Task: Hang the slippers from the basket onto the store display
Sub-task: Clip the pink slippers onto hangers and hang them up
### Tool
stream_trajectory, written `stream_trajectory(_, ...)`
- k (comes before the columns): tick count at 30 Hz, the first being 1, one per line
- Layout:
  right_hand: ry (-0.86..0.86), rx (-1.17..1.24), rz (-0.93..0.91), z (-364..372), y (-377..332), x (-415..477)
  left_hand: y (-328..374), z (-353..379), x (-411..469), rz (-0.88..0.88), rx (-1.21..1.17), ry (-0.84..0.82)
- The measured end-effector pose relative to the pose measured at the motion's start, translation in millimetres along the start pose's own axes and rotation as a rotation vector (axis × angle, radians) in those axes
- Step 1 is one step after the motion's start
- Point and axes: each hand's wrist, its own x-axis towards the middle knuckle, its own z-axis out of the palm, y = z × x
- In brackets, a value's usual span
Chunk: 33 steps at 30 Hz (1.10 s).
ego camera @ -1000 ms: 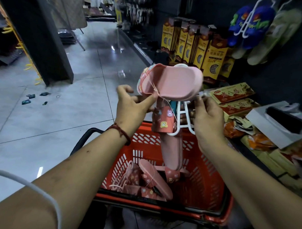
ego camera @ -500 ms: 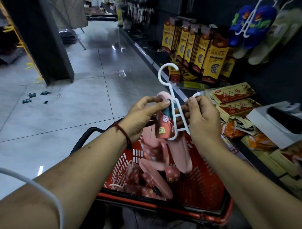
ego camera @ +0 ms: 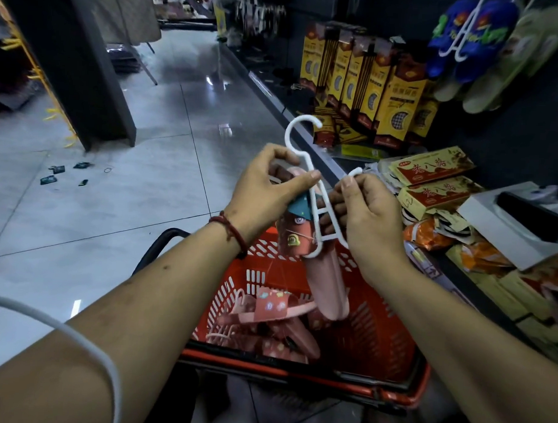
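Observation:
A pair of pink slippers [ego camera: 327, 285] hangs on a white plastic hanger [ego camera: 302, 139] above the red basket [ego camera: 390, 348]. My left hand [ego camera: 265, 192] grips the hanger's left arm and the slipper's top, thumb across the front. My right hand [ego camera: 366, 214] pinches the hanger's right arm. The hook points up, free of any rail. More pink slippers [ego camera: 273, 325] on hangers lie in the basket. On the dark display wall at the upper right hang blue slippers [ego camera: 467, 37] and pale green slippers [ego camera: 510, 61].
Yellow-and-brown boxes [ego camera: 370, 84] stand along the shelf on the right, with red-and-gold packets [ego camera: 434, 178] and a white box [ego camera: 511, 225] nearer me. A dark pillar [ego camera: 74, 68] rises on the left over grey floor tiles. A white cable [ego camera: 86, 347] crosses my left arm.
A second ago one slipper was flipped up, sole showing, above the hanger. It has swung down, the white hook now stands upright, and both hands have shifted up along the hanger.

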Motion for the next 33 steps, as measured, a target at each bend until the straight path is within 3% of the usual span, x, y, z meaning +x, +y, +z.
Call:
stream_trajectory(6,-0.053,0.019,0.006,2,-3,-4,2,1,-1,-0.063,-0.128,-0.132)
stream_trajectory(13,-0.233,-0.147,-0.109,-3,-7,8,5,-7,8,0.032,-0.03,0.03)
stream_trajectory(16,-0.119,-0.111,-0.063,-17,-5,15,12,-13,16,0.091,0.002,0.132)
stream_trajectory(19,0.065,-0.035,0.137,-27,19,27,24,-22,20,0.141,-0.006,0.185)
stream_trajectory(21,0.066,-0.118,0.354,-28,47,31,29,-27,21,0.148,-0.015,0.2)
stream_trajectory(24,-0.152,-0.263,0.722,-16,88,13,32,-29,21,0.152,0.017,0.187)
stream_trajectory(26,-0.35,-0.365,0.81,-1,108,-11,31,-30,21,0.152,0.035,0.186)
stream_trajectory(30,-0.526,-0.447,0.645,42,137,-46,32,-31,21,0.15,0.033,0.216)
stream_trajectory(33,-0.454,-0.529,0.504,71,144,-48,30,-33,25,0.153,0.023,0.233)
